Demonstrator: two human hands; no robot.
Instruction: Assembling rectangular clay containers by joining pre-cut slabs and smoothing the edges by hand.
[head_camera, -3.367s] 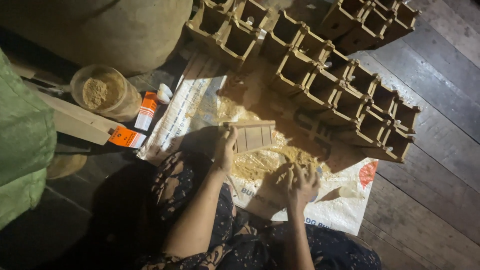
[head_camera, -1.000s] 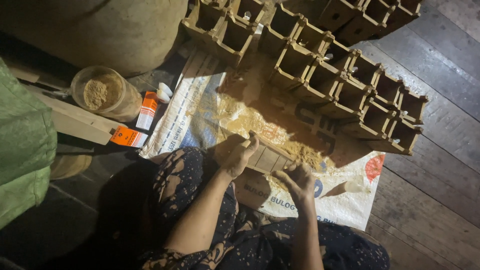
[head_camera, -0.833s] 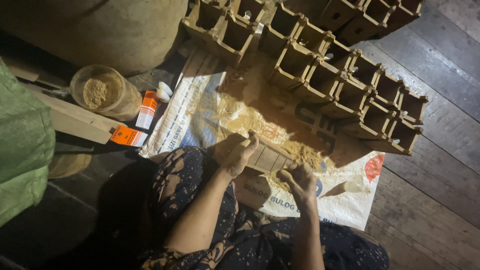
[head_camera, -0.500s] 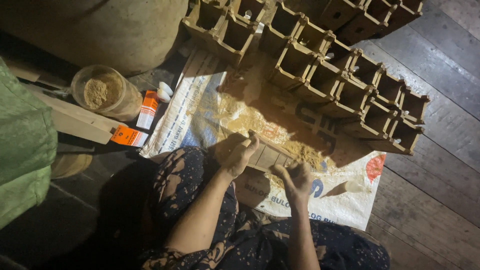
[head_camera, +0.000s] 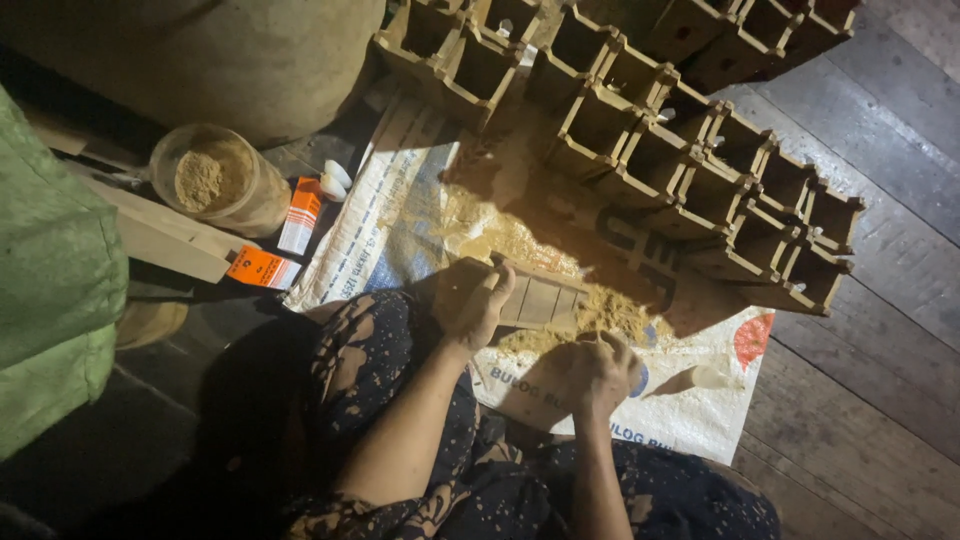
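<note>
My left hand (head_camera: 476, 302) grips the left end of a small slatted wooden frame (head_camera: 545, 296) that lies on a white printed sack (head_camera: 690, 410) spread on the floor. My right hand (head_camera: 598, 372) is closed just below the frame, over a heap of yellow sawdust (head_camera: 610, 312). What the right hand's fingers hold is hidden. More sawdust (head_camera: 500, 232) is scattered beyond the frame. My patterned dark clothing (head_camera: 400, 400) fills the near part of the view.
Several open wooden boxes (head_camera: 690, 160) stand in rows at the back and right. A clear jar of sawdust (head_camera: 215, 180), orange and white glue bottles (head_camera: 300, 215), a wooden plank (head_camera: 170, 240), a large burlap sack (head_camera: 230, 50) and green cloth (head_camera: 50, 290) lie to the left. Dark floorboards (head_camera: 860, 400) run on the right.
The frame has come closer to my lap from farther out on the sack. My left hand stays on its left end; my right hand has shifted slightly beside the sawdust.
</note>
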